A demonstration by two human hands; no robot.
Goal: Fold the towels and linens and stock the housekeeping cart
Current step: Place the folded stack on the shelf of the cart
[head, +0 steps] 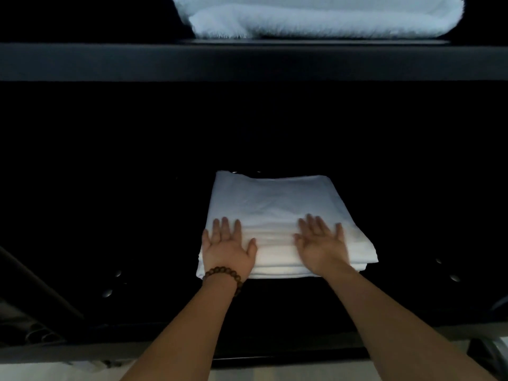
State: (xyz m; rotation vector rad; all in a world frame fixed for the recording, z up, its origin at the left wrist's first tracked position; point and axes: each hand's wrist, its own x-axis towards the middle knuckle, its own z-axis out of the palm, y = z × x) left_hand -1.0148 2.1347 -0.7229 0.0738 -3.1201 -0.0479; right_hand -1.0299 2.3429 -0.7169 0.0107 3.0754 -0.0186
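White, smooth cloth makes up the folded linen, a flat stack of several layers whose edges show along the near side. It lies inside a dark compartment of the housekeeping cart, on the lower shelf, roughly in the middle of the opening.

Both hands rest palm-down on the near part of the stack. The left hand lies flat over the near left corner with its fingers spread and the thumb angled inward; a bracelet of brown wooden beads circles its wrist. The right hand lies flat to the right of centre, fingers likewise spread and pointing away from the person. Neither hand pinches or grips the cloth; the two are apart, with bare linen between them. Both forearms reach in from the bottom of the view, bare to the frame's edge.

Around the stack the shelf is so dark that its surface can barely be made out; a few small pale glints, possibly rivets or fasteners, show to either side.

Above, a dark horizontal bar marks the upper shelf, and on it sits a thick, fluffy towel, folded, its rounded fold facing the person.
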